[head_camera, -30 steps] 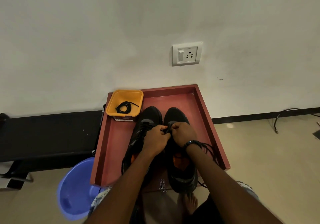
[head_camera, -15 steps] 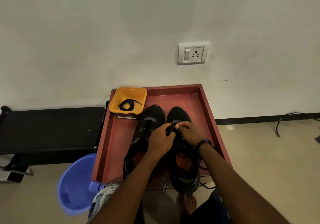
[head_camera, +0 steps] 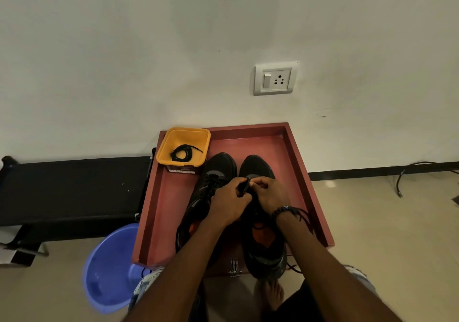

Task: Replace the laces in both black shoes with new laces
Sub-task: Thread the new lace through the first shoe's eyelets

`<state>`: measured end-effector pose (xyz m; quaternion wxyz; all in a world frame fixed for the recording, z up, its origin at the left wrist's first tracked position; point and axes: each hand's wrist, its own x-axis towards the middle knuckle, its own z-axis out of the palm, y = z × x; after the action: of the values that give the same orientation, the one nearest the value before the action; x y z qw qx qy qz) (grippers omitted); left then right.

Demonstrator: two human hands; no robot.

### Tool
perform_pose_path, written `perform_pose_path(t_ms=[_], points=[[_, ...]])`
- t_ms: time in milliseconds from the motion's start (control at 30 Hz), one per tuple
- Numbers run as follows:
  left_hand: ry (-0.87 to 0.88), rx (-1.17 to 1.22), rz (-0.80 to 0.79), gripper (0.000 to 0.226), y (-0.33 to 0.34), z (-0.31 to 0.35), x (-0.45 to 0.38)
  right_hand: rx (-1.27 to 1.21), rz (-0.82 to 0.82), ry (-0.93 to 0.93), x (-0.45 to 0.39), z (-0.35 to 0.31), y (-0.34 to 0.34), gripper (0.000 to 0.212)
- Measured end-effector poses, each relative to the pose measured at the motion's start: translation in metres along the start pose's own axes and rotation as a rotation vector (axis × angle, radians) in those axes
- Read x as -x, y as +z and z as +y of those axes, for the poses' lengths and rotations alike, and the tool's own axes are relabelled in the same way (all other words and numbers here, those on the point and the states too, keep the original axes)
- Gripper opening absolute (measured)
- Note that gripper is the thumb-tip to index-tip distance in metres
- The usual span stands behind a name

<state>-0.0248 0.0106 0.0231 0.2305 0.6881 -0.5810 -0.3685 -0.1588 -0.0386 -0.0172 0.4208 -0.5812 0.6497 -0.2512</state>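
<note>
Head view shows your two hands meeting over the front of the right-hand black shoe, which stands in a red-brown tray against the wall. Your left hand has its fingers curled, pinching a dark piece at the shoe's lacing, either a lace or the tongue; which one cannot be told. Your right hand is also curled, its fingertips pinching the same dark piece from the other side, so the two hands touch there. A dark band sits on your right wrist, with loose black lace strands trailing beside it over the tray's right part.

The left-hand black shoe stands just beside the right one, toes pointing to the wall, partly covered by your left forearm. At the tray's far left corner sits a yellow tub holding a coiled black lace.

Left of the tray, a blue basin rests on the floor near a black bench. On the wall above the tray is a white socket plate. A bare foot shows near the tray's near edge.
</note>
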Motion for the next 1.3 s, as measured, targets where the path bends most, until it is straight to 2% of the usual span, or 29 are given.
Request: perform_pose_path(t_ms=[100, 333, 567, 733, 900, 1000, 1133, 1233, 1300], points=[[0.004, -0.028, -0.032, 0.050, -0.002, 0.002, -0.002, -0.042, 0.031, 0.020, 0.002, 0.002, 0.001, 0.011], [0.005, -0.028, -0.048, 0.051, -0.003, 0.001, -0.003, -0.075, -0.029, 0.022, -0.002, 0.001, -0.004, 0.011], [-0.017, 0.016, -0.098, 0.052, -0.007, -0.002, -0.010, -0.102, 0.027, 0.069, -0.001, -0.005, 0.000, 0.014], [-0.056, 0.096, -0.110, 0.035, -0.009, -0.002, -0.016, -0.163, 0.041, 0.122, 0.000, -0.007, 0.005, 0.013], [0.033, -0.078, 0.066, 0.019, -0.009, 0.000, -0.035, -0.183, 0.056, 0.114, 0.003, -0.004, 0.005, 0.010], [0.024, -0.065, 0.144, 0.010, -0.001, 0.001, -0.043, -0.192, 0.045, 0.106, 0.003, -0.001, 0.005, 0.007], [0.062, -0.069, 0.141, 0.004, 0.004, 0.000, -0.049, -0.149, 0.041, 0.107, 0.001, -0.002, 0.002, 0.014], [0.068, -0.112, 0.118, 0.012, 0.006, -0.001, -0.055, -0.069, 0.025, 0.093, 0.002, -0.001, 0.001, 0.013], [0.047, -0.071, 0.165, 0.015, 0.002, 0.002, -0.058, -0.058, -0.008, 0.088, 0.004, -0.002, -0.001, 0.014]])
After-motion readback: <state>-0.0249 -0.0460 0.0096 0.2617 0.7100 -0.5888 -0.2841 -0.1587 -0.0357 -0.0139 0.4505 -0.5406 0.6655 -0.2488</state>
